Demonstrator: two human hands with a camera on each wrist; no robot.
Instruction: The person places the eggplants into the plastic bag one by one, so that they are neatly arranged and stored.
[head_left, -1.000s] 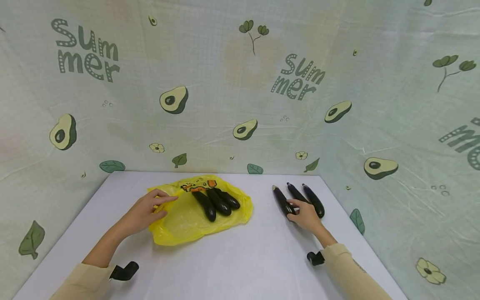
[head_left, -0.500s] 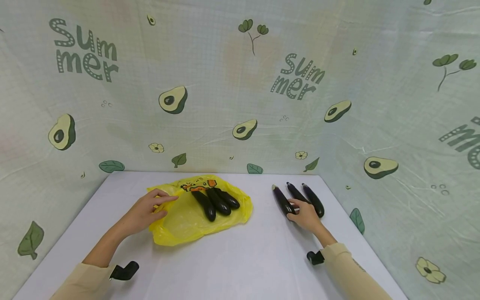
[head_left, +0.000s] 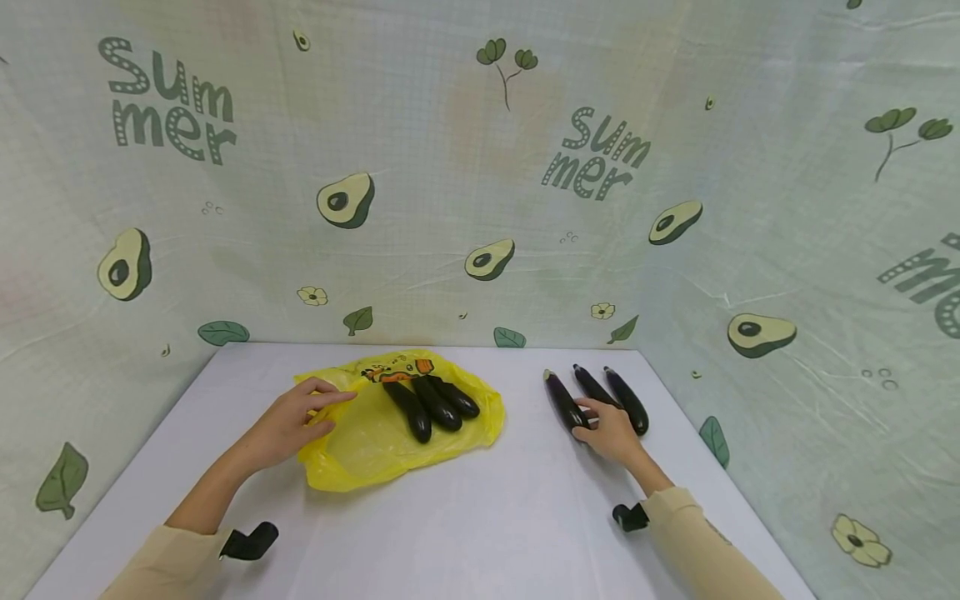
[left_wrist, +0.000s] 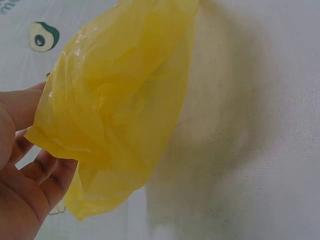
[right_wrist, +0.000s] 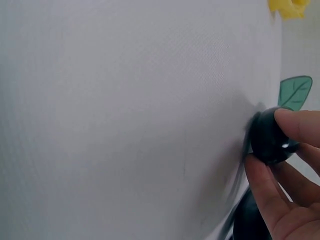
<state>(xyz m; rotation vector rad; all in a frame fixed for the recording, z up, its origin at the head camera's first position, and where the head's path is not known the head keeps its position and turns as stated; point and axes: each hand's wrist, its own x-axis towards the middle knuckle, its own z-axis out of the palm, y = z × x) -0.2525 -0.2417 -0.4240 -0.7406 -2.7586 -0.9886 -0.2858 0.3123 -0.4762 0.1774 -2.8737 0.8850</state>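
Held eggplant (head_left: 564, 402): slender, smooth, glossy purple-black, pale-tipped, on the white, cloth-textured tabletop (head_left: 480, 525), right of the bag.
Right hand (head_left: 611, 432): thumb and fingers pinching its rounded end.
Yellow bag (head_left: 367, 446): thin, crinkled, translucent plastic around three eggplants (head_left: 439, 408).
Left hand (head_left: 291, 423): fingers loosely extended, touching the bag's edge.

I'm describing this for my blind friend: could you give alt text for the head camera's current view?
A person's right hand grips the near end of a dark eggplant on a white table, beside two other eggplants. The left hand touches a yellow plastic bag with three eggplants in its opening. Behind is a pale avocado-print cloth.
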